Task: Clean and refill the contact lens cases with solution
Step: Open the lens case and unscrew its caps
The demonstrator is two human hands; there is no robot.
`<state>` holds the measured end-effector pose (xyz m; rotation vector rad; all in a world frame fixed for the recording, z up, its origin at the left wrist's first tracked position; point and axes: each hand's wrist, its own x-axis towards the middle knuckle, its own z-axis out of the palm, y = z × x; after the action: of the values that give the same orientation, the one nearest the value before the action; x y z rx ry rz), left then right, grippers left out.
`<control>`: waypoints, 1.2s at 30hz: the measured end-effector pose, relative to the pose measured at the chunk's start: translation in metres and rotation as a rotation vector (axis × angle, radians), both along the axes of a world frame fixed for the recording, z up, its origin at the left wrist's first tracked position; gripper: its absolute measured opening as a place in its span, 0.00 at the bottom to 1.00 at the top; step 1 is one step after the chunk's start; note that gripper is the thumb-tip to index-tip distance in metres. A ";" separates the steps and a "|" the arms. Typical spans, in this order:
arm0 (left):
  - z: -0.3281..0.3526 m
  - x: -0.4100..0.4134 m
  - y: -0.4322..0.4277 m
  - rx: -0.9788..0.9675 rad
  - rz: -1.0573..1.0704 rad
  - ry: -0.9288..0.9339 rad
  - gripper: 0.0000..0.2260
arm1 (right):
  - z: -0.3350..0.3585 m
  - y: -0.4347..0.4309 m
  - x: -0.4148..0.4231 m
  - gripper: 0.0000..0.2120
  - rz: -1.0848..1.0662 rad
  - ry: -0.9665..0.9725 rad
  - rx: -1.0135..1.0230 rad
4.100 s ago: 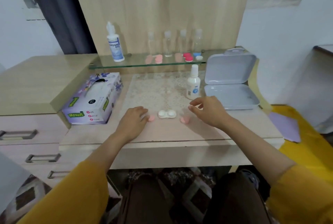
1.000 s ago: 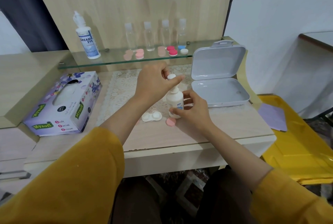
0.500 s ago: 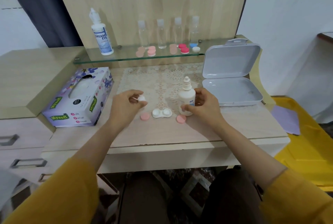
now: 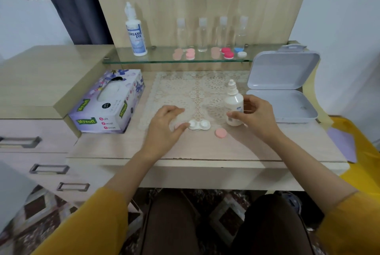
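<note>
A white twin-well contact lens case (image 4: 199, 125) lies open on the desk in front of me. One pink lid (image 4: 221, 132) lies to its right; another pink lid (image 4: 178, 125) shows partly under my left hand. My left hand (image 4: 164, 126) is low over the desk with its fingers spread, the thumb tip at the case's left end; it is blurred and I see nothing held in it. My right hand (image 4: 256, 118) curls round the small white solution bottle (image 4: 233, 106), which stands upright with its nozzle bare. The bottle's cap is out of sight.
A lace mat (image 4: 197, 90) covers the desk's middle. A tissue box (image 4: 109, 102) stands at the left and an open grey hinged box (image 4: 283, 98) at the right. The glass shelf (image 4: 156, 58) carries a large Dream Eye bottle (image 4: 135, 33), several clear bottles and several lens cases.
My left hand, which pinched the bottle's white cap, has dropped to the desk beside the lens case and spread its fingers. My right hand still holds the uncapped bottle upright.
</note>
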<state>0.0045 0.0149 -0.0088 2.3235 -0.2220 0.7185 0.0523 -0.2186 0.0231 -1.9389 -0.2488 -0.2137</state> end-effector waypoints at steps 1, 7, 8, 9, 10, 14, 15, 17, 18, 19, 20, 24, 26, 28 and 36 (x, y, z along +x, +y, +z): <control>-0.001 0.001 -0.004 0.015 -0.035 0.050 0.20 | 0.003 0.000 0.001 0.20 0.001 -0.016 -0.037; -0.008 0.014 -0.012 0.157 -0.041 0.309 0.26 | 0.018 0.006 0.012 0.23 0.106 -0.204 -0.510; -0.009 0.016 -0.012 0.141 -0.030 0.304 0.24 | 0.019 0.007 0.014 0.24 0.133 -0.218 -0.595; -0.010 0.017 -0.012 0.113 -0.026 0.290 0.21 | 0.019 0.009 0.015 0.25 0.159 -0.227 -0.671; -0.010 0.018 -0.011 0.075 -0.028 0.277 0.18 | 0.019 0.010 0.017 0.26 0.184 -0.236 -0.739; -0.010 0.017 -0.008 -0.046 -0.057 0.265 0.10 | 0.018 0.016 0.017 0.27 0.261 -0.269 -0.935; -0.008 0.016 -0.008 -0.068 -0.068 0.264 0.09 | 0.018 0.018 0.017 0.27 0.277 -0.282 -0.975; -0.006 0.015 -0.008 -0.082 -0.083 0.257 0.08 | 0.018 0.020 0.017 0.27 0.290 -0.307 -1.048; -0.006 0.015 -0.008 -0.084 -0.087 0.252 0.07 | 0.018 0.021 0.017 0.27 0.294 -0.312 -1.071; -0.006 0.014 -0.008 -0.087 -0.090 0.247 0.07 | 0.019 0.022 0.017 0.27 0.297 -0.312 -1.087; -0.006 0.014 -0.008 -0.092 -0.093 0.242 0.07 | 0.020 0.022 0.017 0.27 0.301 -0.308 -1.099; -0.007 0.014 -0.008 -0.107 -0.096 0.245 0.07 | 0.025 0.023 0.018 0.25 0.308 -0.336 -1.128; -0.008 0.015 -0.008 -0.108 -0.089 0.258 0.08 | 0.028 0.025 0.018 0.24 0.323 -0.367 -1.145; -0.011 0.017 -0.007 -0.107 -0.082 0.266 0.08 | 0.032 0.028 0.019 0.24 0.340 -0.386 -1.188; -0.013 0.018 -0.006 -0.096 -0.077 0.264 0.08 | 0.043 0.037 0.018 0.24 0.358 -0.442 -1.296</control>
<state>0.0221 0.0088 -0.0215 2.2758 -0.1528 0.3714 0.0704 -0.1815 0.0657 -3.0273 -1.2580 -0.2682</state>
